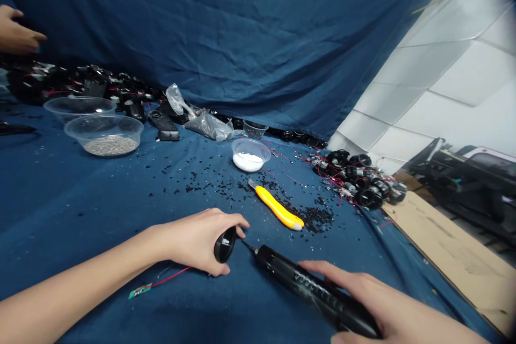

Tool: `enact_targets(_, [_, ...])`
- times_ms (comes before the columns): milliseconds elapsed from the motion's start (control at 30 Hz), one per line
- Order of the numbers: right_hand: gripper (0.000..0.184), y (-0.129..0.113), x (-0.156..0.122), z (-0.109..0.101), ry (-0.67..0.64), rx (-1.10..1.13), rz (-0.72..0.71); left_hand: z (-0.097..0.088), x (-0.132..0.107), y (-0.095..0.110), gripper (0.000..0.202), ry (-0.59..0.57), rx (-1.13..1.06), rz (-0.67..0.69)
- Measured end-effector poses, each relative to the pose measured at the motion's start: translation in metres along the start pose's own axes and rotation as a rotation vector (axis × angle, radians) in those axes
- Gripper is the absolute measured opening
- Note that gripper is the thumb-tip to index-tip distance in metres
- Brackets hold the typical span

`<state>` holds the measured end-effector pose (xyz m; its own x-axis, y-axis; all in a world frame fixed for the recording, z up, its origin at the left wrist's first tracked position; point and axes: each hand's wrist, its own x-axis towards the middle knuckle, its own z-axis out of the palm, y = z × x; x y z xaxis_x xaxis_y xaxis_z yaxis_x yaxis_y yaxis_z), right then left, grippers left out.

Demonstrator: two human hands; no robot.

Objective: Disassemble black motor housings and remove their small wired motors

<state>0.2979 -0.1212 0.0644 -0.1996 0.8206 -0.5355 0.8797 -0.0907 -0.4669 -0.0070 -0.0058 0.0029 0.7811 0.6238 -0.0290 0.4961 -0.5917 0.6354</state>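
1. The work surface (pixel 80 236) is covered in blue cloth, and more of the same cloth (pixel 226 27) hangs behind it as a backdrop. A white tiled wall (pixel 451 75) rises at 2 o'clock from the person.
2. On the left hand (pixel 193 242), the fingers (pixel 237 220) are curled and clamped around a black round part (pixel 224 244), held low over the cloth. A red wire (pixel 171 277) runs from under that hand to a small green circuit board (pixel 140 291) at 8 o'clock.
3. On the right hand (pixel 387 306), the fingers (pixel 322 267) are wrapped over the body of a black electric screwdriver (pixel 314 287). Its thin metal bit (pixel 248 246) points at 10 o'clock, with the tip just beside the black round part.
4. Past the bit, at 12 to 1 o'clock, a yellow utility knife (pixel 278 207) lies among scattered black granules (pixel 310 219).
5. Further out at 12 o'clock sits a clear bowl of white powder (pixel 248 154). At 11 o'clock are two clear bowls, the nearer holding grey granules (pixel 104 134), with plastic bags (pixel 209 126) behind them.
6. A heap of black parts with red wires (pixel 357 177) lies at 1 o'clock, and more black parts (pixel 80 83) line the far edge at 10 o'clock.
7. Another person's hand (pixel 18 29) reaches in at 10 o'clock. Cardboard (pixel 455 258) lies at 3 o'clock, and a black machine (pixel 463 183) stands beyond it at 2 o'clock.
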Motion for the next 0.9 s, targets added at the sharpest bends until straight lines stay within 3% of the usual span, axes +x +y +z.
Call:
enact_targets(300, [0.074, -0.011, 0.004, -0.003, -0.006, -0.064, 0.033, 0.001, -0.003, -0.003, 0.073, -0.004, -0.015, -0.008])
enact_targets(900, [0.073, -0.011, 0.003, -0.003, 0.015, -0.041, 0.007, -0.003, -0.002, -0.004, 0.073, 0.011, -0.026, -0.010])
